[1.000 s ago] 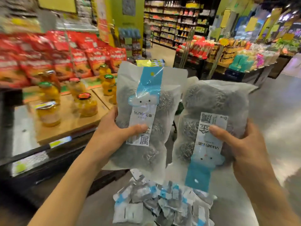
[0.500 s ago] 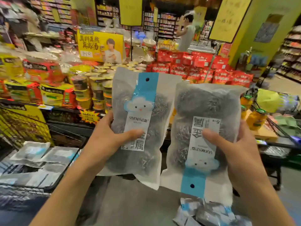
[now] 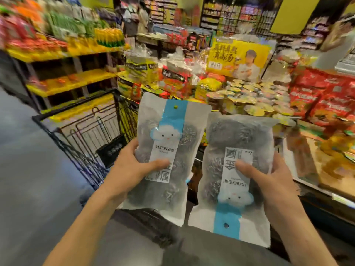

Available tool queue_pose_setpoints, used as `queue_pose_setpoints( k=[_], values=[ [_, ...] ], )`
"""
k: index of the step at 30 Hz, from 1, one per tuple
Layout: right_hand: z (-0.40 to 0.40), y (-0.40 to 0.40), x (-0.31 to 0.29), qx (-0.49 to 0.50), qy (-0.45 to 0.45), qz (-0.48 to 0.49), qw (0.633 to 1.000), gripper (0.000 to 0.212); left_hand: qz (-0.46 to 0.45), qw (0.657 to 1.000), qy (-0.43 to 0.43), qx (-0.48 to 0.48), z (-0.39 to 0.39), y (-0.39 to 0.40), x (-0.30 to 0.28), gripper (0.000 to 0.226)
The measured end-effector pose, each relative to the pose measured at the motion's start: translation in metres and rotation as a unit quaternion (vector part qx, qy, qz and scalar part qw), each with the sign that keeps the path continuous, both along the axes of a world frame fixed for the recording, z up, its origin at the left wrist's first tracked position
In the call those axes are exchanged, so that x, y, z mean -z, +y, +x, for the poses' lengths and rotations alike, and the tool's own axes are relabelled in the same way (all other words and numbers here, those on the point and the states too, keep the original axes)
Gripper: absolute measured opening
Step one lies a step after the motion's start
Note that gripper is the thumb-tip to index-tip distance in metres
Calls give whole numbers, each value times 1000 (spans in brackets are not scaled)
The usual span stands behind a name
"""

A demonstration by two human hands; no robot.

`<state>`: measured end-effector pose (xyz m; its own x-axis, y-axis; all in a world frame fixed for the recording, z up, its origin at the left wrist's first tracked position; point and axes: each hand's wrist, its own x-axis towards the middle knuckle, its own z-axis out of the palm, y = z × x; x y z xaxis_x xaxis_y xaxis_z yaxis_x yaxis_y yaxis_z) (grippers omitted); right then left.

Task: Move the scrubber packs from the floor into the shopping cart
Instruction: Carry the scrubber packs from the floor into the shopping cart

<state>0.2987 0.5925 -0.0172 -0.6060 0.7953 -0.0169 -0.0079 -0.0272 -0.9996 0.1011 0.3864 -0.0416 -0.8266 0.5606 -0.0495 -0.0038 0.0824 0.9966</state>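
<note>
Your left hand (image 3: pixel 132 167) grips the left scrubber pack (image 3: pixel 167 156) by its left edge, thumb pressed across the front label and fingers curled behind it. Your right hand (image 3: pixel 278 181) grips the right scrubber pack (image 3: pixel 236 175) by its right edge in the same manner, thumb on the label. Both packs are held upright in front of you, long axes near vertical, side by side and nearly touching; the right pack is inverted, with its hang hole at the bottom.

The shopping cart (image 3: pixel 80 120) stands to the left and slightly farther away, its open basket beyond and below the left pack. The left hand is therefore the nearer one to the basket. Both forearms extend forward and upward, palms turned inward.

Judged from this layout, the coming move is a leftward carry over the cart's near rim. Release the left pack first, since the right pack has to cross a longer path.
</note>
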Motion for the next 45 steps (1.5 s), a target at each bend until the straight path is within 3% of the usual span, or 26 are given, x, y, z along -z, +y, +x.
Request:
queue_pose_setpoints(
  k=[5, 11, 19, 23, 26, 30, 32, 35, 37, 40, 43, 45],
  values=[
    [-90, -7, 26, -55, -17, -2, 998, 58, -33, 998, -32, -49, -74, -27, 24, 77],
    [-199, 17, 68, -54, -60, 7, 997, 61, -112, 992, -27, -42, -187, -12, 55, 67],
    [-315, 62, 149, -72, -208, 38, 975, 55, -226, 971, 14, 81, -355, 33, 118, 72],
    [-350, 73, 202, -96, -312, 40, 945, 56, -279, 942, 60, 175, -417, 56, 177, 71],
    [-366, 73, 248, -145, -374, 57, 914, 68, -353, 883, 118, 284, -459, 70, 230, 83],
    [-383, 69, 315, -247, -489, 84, 832, 86, -477, 730, 222, 436, -502, 92, 307, 112],
    [-391, 66, 350, -300, -533, 102, 784, 93, -509, 664, 244, 491, -511, 103, 338, 108],
    [-399, 58, 396, -366, -579, 110, 720, 92, -510, 598, 241, 570, -514, 117, 383, 97],
    [-401, 53, 422, -387, -591, 115, 699, 84, -517, 561, 227, 606, -512, 125, 414, 94],
    [-398, 49, 457, -384, -610, 127, 682, 53, -536, 492, 215, 651, -500, 136, 465, 100],
    [-391, 48, 484, -369, -628, 159, 667, 71, -567, 452, 226, 650, -482, 137, 497, 98],
    [-384, 47, 493, -342, -625, 176, 680, 79, -574, 464, 264, 621, -472, 135, 505, 88]
  ],
)
